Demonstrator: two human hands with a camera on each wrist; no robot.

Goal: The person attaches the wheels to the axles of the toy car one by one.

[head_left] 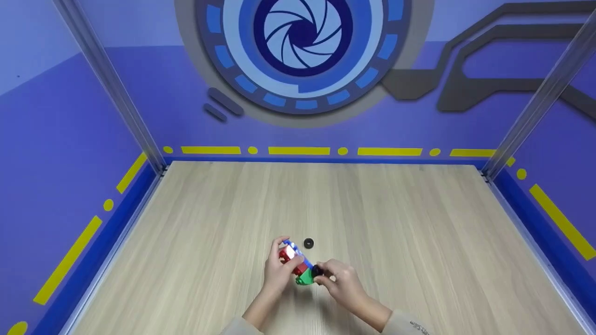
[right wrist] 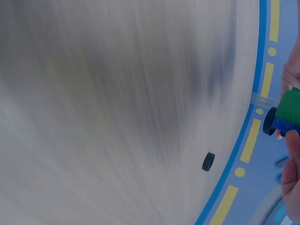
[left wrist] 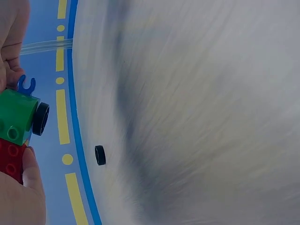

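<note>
My left hand [head_left: 279, 272] grips a toy vehicle of red [head_left: 301, 268], white [head_left: 290, 251] and green [head_left: 305, 277] blocks on a blue base [head_left: 298, 251]. The thumb lies across its side. At the vehicle's green end, my right hand [head_left: 344, 279] pinches a black wheel [head_left: 317, 271] between thumb and fingers. The left wrist view shows a black wheel [left wrist: 41, 118] beside the green block [left wrist: 18, 115], with a blue hook [left wrist: 26, 86] sticking out nearby. In the right wrist view, a wheel [right wrist: 269, 121] sits against the blue base [right wrist: 284, 125].
A loose black wheel [head_left: 308, 243] lies on the wooden table [head_left: 223, 209] just beyond the vehicle. Blue walls [head_left: 316, 135] with yellow marks enclose the table at the back and both sides. Metal posts [head_left: 111, 83] stand at the back corners.
</note>
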